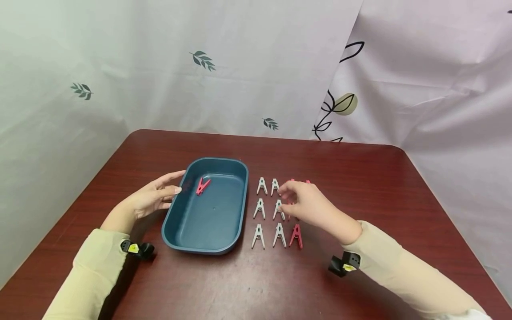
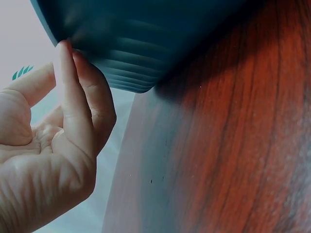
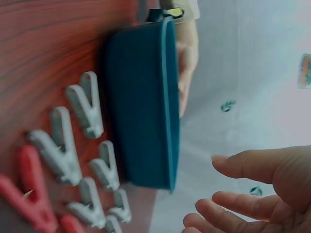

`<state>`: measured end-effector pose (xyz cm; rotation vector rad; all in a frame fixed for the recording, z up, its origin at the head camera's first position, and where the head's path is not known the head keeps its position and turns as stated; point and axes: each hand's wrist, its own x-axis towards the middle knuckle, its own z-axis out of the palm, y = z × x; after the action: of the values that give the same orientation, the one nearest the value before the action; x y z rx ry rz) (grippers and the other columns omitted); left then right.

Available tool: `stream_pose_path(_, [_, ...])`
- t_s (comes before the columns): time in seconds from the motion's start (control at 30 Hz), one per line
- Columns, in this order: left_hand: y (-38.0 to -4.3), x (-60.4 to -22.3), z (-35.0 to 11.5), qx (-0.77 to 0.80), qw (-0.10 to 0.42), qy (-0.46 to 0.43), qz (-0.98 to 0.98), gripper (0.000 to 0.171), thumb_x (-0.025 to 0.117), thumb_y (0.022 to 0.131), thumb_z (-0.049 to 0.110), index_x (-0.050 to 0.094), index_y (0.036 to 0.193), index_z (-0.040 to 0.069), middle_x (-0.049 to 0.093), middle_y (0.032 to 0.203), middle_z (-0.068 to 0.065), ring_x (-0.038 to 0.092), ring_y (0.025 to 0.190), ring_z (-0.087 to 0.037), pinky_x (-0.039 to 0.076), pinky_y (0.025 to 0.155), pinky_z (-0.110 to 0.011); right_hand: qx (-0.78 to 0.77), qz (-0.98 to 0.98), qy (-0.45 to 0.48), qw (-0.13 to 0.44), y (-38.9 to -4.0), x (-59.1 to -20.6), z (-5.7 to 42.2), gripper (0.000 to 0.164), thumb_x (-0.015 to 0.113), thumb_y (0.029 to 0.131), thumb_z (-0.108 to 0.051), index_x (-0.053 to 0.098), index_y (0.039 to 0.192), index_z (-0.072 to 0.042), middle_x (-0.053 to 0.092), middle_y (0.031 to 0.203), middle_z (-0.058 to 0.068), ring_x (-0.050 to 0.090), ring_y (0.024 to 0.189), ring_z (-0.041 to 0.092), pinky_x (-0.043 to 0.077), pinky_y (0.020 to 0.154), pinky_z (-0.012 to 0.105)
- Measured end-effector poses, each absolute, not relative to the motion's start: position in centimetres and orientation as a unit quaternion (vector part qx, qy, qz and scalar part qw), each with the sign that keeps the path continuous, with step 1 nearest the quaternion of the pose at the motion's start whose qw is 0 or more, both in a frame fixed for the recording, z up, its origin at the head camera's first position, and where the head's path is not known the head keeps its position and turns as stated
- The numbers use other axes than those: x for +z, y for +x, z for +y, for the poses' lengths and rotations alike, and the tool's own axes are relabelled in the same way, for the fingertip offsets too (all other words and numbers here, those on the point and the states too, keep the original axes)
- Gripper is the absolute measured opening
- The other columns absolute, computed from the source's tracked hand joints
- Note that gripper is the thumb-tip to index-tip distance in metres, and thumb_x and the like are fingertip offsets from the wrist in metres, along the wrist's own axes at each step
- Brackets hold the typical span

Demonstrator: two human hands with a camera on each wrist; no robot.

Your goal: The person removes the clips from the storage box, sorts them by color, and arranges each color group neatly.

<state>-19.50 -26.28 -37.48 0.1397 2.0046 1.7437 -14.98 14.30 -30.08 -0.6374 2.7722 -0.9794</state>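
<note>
A dark blue plastic bin (image 1: 214, 249) stands on the table, with one red clothespin (image 1: 202, 186) lying inside near its far left corner. Along the bin's left rim is my left hand (image 1: 150, 198), its fingertips touching the rim from outside in the left wrist view. My right hand (image 1: 306, 202) hovers above rows of clothespins with its fingers loosely bent and apart, nothing between them. Several grey clothespins (image 1: 258, 235) stand in two columns beside the bin. Farther right are red clothespins (image 1: 296, 236), some partly hidden under the right hand.
The dark red wooden table (image 1: 352, 178) has rounded far corners. Behind it hangs a pale curtain (image 1: 240, 89) with leaf prints. A small black camera sits on each wrist, the right one (image 1: 346, 263) close over the tabletop.
</note>
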Motion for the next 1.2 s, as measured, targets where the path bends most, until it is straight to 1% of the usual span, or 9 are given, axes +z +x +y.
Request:
stream_pose_path(0.07, [-19.5, -37.5, -26.2, 0.636, 0.238, 0.051, 0.732, 0.066, 0.053, 0.098, 0.017, 0.017, 0.152, 0.015, 0.062, 0.117, 0.007, 0.066, 0.099, -0.013, 0.056, 0.083, -0.034, -0.329, 0.918, -0.212, 0.066, -15.1, -29.6, 13.6, 0.029, 0.075, 0.079, -0.013, 0.065, 0.105, -0.004, 0.068, 0.091, 0.007, 0.063, 0.070, 0.014, 0.051, 0.064, 0.026])
stream_pose_path(0.17, [-19.4, -37.5, -26.2, 0.637, 0.238, 0.051, 0.732, 0.066, 0.054, 0.098, 0.017, 0.017, 0.152, 0.015, 0.062, 0.117, 0.008, 0.066, 0.100, -0.012, 0.056, 0.083, -0.034, -0.341, 0.913, -0.215, 0.060, -15.2, -28.8, 12.5, 0.033, 0.076, 0.079, -0.016, 0.065, 0.108, -0.006, 0.067, 0.094, 0.007, 0.063, 0.074, 0.016, 0.051, 0.066, 0.028])
stream_pose_path(0.23, [-19.4, -37.5, -26.2, 0.637, 0.237, 0.050, 0.732, 0.066, 0.053, 0.098, 0.017, 0.017, 0.152, 0.015, 0.063, 0.116, 0.008, 0.066, 0.099, -0.012, 0.056, 0.082, -0.034, -0.347, 0.911, -0.219, 0.049, -15.3, -28.4, 11.8, 0.034, 0.076, 0.079, -0.017, 0.065, 0.109, -0.006, 0.068, 0.095, 0.007, 0.062, 0.084, 0.017, 0.052, 0.072, 0.029])
stream_pose_path(0.43, [-19.3, -37.4, -26.3, 0.639, 0.238, 0.051, 0.729, 0.065, 0.052, 0.098, 0.016, 0.017, 0.152, 0.014, 0.064, 0.114, 0.009, 0.066, 0.098, -0.012, 0.056, 0.082, -0.033, -0.380, 0.897, -0.220, 0.051, -15.9, -27.8, 9.5, 0.036, 0.074, 0.081, -0.018, 0.064, 0.114, -0.008, 0.067, 0.105, 0.008, 0.062, 0.095, 0.021, 0.053, 0.078, 0.033])
stream_pose_path(0.6, [-19.4, -37.5, -26.4, 0.638, 0.237, 0.056, 0.730, 0.064, 0.052, 0.098, 0.016, 0.017, 0.152, 0.014, 0.063, 0.116, 0.008, 0.066, 0.100, -0.013, 0.056, 0.082, -0.035, -0.409, 0.882, -0.226, 0.056, -16.7, -27.2, 7.4, 0.038, 0.074, 0.083, -0.021, 0.062, 0.117, -0.008, 0.066, 0.107, 0.007, 0.062, 0.097, 0.019, 0.052, 0.082, 0.033])
stream_pose_path(0.73, [-19.4, -37.5, -26.4, 0.639, 0.234, 0.058, 0.731, 0.064, 0.052, 0.098, 0.016, 0.017, 0.152, 0.015, 0.063, 0.116, 0.007, 0.066, 0.100, -0.013, 0.056, 0.082, -0.035, -0.425, 0.876, -0.220, 0.061, -17.2, -26.7, 5.7, 0.038, 0.073, 0.084, -0.023, 0.062, 0.118, -0.011, 0.065, 0.112, 0.004, 0.060, 0.100, 0.017, 0.052, 0.085, 0.033])
stream_pose_path(0.87, [-19.4, -37.4, -26.4, 0.644, 0.235, 0.059, 0.726, 0.065, 0.052, 0.098, 0.017, 0.015, 0.152, 0.014, 0.064, 0.115, 0.008, 0.067, 0.099, -0.012, 0.057, 0.081, -0.033, -0.429, 0.872, -0.225, 0.066, -17.8, -26.3, 4.0, 0.038, 0.072, 0.085, -0.023, 0.062, 0.119, -0.012, 0.064, 0.115, 0.004, 0.060, 0.103, 0.017, 0.051, 0.085, 0.033])
stream_pose_path(1.0, [-19.3, -37.3, -26.4, 0.649, 0.237, 0.061, 0.720, 0.065, 0.051, 0.099, 0.017, 0.014, 0.152, 0.012, 0.065, 0.113, 0.007, 0.067, 0.097, -0.011, 0.057, 0.081, -0.032, -0.425, 0.870, -0.241, 0.074, -18.5, -26.3, 2.4, 0.036, 0.071, 0.085, -0.024, 0.062, 0.119, -0.012, 0.064, 0.115, 0.004, 0.059, 0.103, 0.017, 0.051, 0.084, 0.032])
stream_pose_path(1.2, [-19.1, -37.2, -26.1, 0.657, 0.245, 0.057, 0.711, 0.066, 0.050, 0.099, 0.017, 0.012, 0.153, 0.012, 0.065, 0.113, 0.006, 0.066, 0.098, -0.012, 0.056, 0.081, -0.031, -0.401, 0.870, -0.277, 0.074, -19.9, -27.1, 0.3, 0.034, 0.069, 0.087, -0.022, 0.062, 0.119, -0.011, 0.063, 0.118, 0.005, 0.058, 0.109, 0.020, 0.050, 0.088, 0.031])
